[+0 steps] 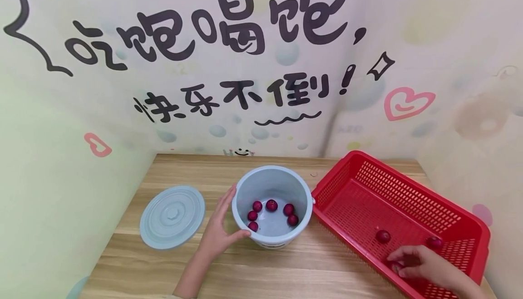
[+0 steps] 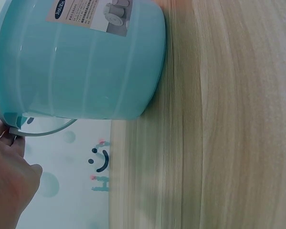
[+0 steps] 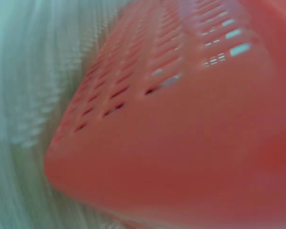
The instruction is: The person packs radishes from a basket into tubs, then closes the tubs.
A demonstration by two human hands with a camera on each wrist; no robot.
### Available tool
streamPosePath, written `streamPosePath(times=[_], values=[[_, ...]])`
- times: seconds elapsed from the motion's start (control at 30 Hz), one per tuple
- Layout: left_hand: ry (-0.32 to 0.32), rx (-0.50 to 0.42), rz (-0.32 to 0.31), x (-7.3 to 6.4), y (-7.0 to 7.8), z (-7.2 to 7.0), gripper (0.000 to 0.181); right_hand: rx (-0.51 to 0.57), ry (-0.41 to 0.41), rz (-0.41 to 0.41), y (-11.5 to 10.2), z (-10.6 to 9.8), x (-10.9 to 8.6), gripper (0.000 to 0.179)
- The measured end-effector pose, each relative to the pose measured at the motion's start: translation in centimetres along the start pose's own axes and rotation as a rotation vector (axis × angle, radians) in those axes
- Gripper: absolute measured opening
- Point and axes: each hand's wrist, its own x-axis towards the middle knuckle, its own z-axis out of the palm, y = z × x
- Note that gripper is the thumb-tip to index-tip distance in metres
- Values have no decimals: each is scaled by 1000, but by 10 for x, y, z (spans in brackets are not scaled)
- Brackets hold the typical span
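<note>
A light blue bucket [image 1: 271, 167] stands upright on the table with several small, dark red round fruits [image 1: 271, 205] on its bottom. My left hand [image 1: 218, 231] holds the bucket's left side, thumb on the near rim and fingers along the outer wall. In the left wrist view the bucket's labelled side [image 2: 80, 71] and its thin handle [image 2: 49, 131] show. Inside a red perforated basket [image 1: 339, 199], my right hand [image 1: 425, 265] pinches a dark red fruit [image 1: 395, 268], partly hidden by the fingers. Two more lie close by, one fruit [image 1: 383, 236] beyond the fingertips and another [image 1: 434, 242] by the far wall.
A round light blue lid [image 1: 172, 217] lies flat on the wooden table [image 1: 310, 267], left of the left hand. The basket's long near wall slants beside the bucket. A printed wall [image 1: 245, 131] rises behind the table. Basket wall [image 3: 157, 143] fills the blurred right wrist view.
</note>
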Motion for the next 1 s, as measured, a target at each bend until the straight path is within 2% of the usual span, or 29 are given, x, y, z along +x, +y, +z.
streamPosePath(times=[0.1, 0.47, 0.57, 0.77, 1.0], values=[[-1, -1, -7, -1, 0, 0, 111, 17, 17, -25, -4, -1, -2, 43], [1, 3, -28, -3, 2, -1, 110, 89, 77, -3, -25, -5, -18, 45], [-1, 3, -34, -3, 2, -1, 110, 67, 96, -33, -32, -5, -20, 43], [0, 6, -28, -2, 1, -1, 111, 8, 162, -61, -54, -1, -17, 46], [-5, 8, -30, -1, 2, 0, 110, -27, 199, -143, -83, 5, -2, 42]])
